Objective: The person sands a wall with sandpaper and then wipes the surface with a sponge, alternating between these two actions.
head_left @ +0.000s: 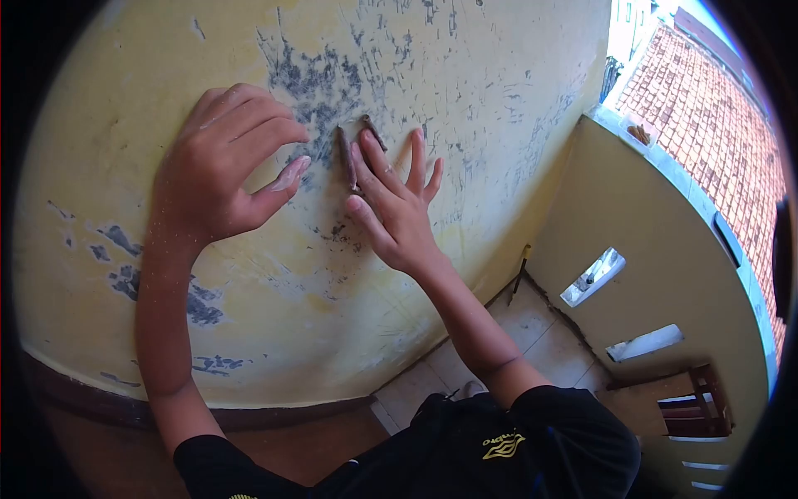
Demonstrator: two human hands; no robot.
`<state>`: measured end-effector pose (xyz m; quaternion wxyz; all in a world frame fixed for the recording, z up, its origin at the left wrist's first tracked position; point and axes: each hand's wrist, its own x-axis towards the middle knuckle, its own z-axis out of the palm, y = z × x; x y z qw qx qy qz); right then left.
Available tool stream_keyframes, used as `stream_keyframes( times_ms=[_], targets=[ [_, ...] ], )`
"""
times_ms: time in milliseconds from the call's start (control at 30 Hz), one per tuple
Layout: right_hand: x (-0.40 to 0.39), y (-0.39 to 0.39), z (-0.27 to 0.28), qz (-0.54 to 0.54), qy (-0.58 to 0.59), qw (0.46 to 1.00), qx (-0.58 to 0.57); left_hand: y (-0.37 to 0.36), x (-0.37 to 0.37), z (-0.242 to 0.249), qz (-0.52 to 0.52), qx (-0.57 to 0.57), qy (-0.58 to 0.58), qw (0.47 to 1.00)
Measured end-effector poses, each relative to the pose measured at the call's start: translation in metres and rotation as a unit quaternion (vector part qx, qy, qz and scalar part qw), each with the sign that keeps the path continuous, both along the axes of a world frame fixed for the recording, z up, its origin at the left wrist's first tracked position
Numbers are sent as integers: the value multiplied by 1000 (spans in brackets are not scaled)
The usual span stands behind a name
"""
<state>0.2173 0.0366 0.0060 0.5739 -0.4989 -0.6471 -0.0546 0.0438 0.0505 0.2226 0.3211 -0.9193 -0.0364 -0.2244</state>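
A yellow wall with dark grey patches of worn paint stands in front of me. Two thin brown rod-like pieces, a longer one and a shorter one, are against it. My right hand lies on the wall with fingers spread, its index and middle fingers beside or touching these pieces. To the left, my left hand is near the wall, fingers loosely bent and thumb apart, with nothing visible in it. Whitish dust coats its thumb.
At the right is a low wall with slot openings and a tiled ledge. A clear container of brown bits and a dark flat object rest on the ledge. A yellow-ended tool leans in the corner. A wooden chair stands lower right.
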Motion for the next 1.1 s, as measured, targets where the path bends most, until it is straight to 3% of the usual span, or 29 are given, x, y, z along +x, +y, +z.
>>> stream_keyframes(
  times_ms=[133, 267, 367, 467, 567, 633, 733, 767, 867, 933, 1100],
  targets=[
    [2, 0, 17, 3, -3, 1000, 30, -1, 1, 1, 17, -9, 12, 1000],
    [4, -14, -50, -13, -37, 999, -37, -2, 4, 3, 24, -13, 12, 1000],
    [3, -18, -69, -25, -36, 998, -49, -5, 3, 4, 31, -29, 19, 999],
    [3, -15, -29, -16, -23, 999, -21, -7, 4, 9, 32, -42, 16, 998],
    [3, -7, 13, -9, -21, 1000, 12, -8, -1, 12, 27, -89, 10, 996],
    [0, -7, 28, -7, 0, 999, 40, -8, -3, 16, -1, -228, -45, 973],
    [-9, -15, -2, -15, 3, 1000, 16, -9, -1, 11, -9, -312, -117, 943],
    [-11, -17, -20, -24, 2, 1000, -5, -11, 1, 3, -32, -353, -173, 919],
    [-26, -27, -83, -16, 15, 999, -43, -41, 11, -42, -66, -311, -261, 911],
    [-28, -35, -106, -12, 25, 998, -64, -73, 14, -92, -66, -221, -260, 938],
    [-15, -47, -108, -22, -55, 992, -108, -122, 24, -234, 35, -384, -323, 864]
  ],
)
